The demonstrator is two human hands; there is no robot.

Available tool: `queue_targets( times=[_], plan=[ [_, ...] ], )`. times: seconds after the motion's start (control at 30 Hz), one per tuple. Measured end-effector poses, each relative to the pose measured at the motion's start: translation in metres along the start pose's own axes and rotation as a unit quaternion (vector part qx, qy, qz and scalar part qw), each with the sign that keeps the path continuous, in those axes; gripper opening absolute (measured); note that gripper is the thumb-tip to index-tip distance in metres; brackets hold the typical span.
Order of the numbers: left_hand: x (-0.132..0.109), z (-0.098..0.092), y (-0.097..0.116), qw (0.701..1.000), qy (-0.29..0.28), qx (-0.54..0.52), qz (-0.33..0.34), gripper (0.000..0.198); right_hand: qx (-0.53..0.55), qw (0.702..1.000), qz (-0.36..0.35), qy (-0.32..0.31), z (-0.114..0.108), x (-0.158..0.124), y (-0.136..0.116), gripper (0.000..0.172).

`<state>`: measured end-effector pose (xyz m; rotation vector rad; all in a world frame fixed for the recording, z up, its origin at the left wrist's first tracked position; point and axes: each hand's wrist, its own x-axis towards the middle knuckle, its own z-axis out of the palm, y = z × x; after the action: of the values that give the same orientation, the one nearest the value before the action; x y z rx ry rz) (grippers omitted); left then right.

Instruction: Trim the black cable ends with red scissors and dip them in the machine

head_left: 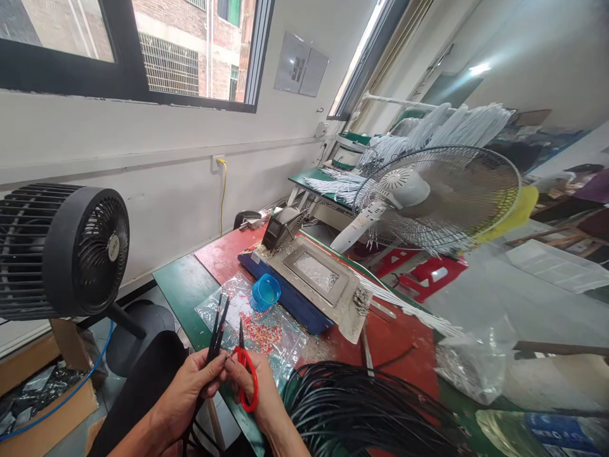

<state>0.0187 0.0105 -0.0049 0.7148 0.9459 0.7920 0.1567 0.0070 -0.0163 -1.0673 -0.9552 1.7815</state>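
Several black cables point(217, 330) are gripped in my left hand point(188, 384), their ends pointing up and the rest hanging below. My right hand point(264, 387) holds red-handled scissors point(250, 374) with the blades upward. The fingertips of both hands meet close together beside the cables, and what lies between them is too small to make out. Just beyond, a clear plastic bag point(214, 312) lies flat with many tiny red and yellow bits point(266, 336) on it. A blue cup point(265, 292) stands at its far edge. A large bundle of black cables point(361, 412) lies right of my right hand.
A blue box with a crusted metal top and rectangular shiny basin point(316, 274) stands behind the cup. A black fan point(85, 251) is at left, a white fan point(409, 187) at right. White cables point(409, 304) lie along the table's right side, near crumpled plastic point(476, 365).
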Motion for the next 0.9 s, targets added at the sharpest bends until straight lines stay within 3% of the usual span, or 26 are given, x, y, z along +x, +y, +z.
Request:
queue_targets(
  times=[0.23, 0.53, 0.73, 0.9],
  plan=[
    [-0.001, 0.002, 0.001, 0.999, -0.039, 0.015, 0.014, 0.036, 0.085, 0.996, 0.016, 0.004, 0.001, -0.003, -0.004, 0.053],
    [0.001, -0.003, -0.005, 0.998, -0.053, 0.018, 0.019, 0.034, 0.094, 0.994, 0.058, 0.010, 0.001, -0.002, -0.005, 0.052],
    [0.000, -0.002, 0.002, 0.998, -0.057, 0.015, -0.004, 0.037, 0.113, 0.993, 0.039, 0.014, 0.000, 0.000, -0.002, 0.052],
    [-0.003, -0.002, 0.007, 0.996, -0.077, 0.040, -0.026, 0.039, 0.105, 0.991, 0.038, 0.071, 0.002, -0.001, -0.008, 0.053]
  ],
)
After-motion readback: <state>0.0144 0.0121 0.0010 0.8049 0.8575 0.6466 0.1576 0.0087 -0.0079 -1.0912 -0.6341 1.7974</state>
